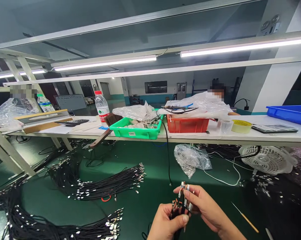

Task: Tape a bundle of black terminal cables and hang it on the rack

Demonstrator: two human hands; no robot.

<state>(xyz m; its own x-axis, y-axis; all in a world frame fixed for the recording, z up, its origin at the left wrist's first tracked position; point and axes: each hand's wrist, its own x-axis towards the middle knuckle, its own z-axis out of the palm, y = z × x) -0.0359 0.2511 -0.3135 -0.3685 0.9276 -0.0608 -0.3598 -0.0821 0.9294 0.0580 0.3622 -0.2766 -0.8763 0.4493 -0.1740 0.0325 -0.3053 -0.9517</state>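
Black cable leads [177, 213] with crimped metal terminals [182, 189] are gathered in a small bundle at the bottom centre of your view, held above the green work surface [138, 213]. Your left hand [167, 222] is closed on the bundle, with thumb and fingers pinching it. Your right hand [201, 207] is also closed on the bundle, gripping it from the right, with terminal ends projecting upward beside the fingers.

Just right of your hands, a pointed tool with a wooden handle [247, 220] lies on the surface. To the left, further bundles of black leads [110, 183] lie fanned out with their terminals aligned. Farther ahead are a clear plastic bag [190, 160], a white cable [222, 180] and a white fan [267, 160]. On the white raised shelf [240, 138] are a green crate [137, 132], a red crate [187, 125], a water bottle [102, 107] and a blue tray [289, 115]. A co-worker [216, 96] is seated beyond the shelf.
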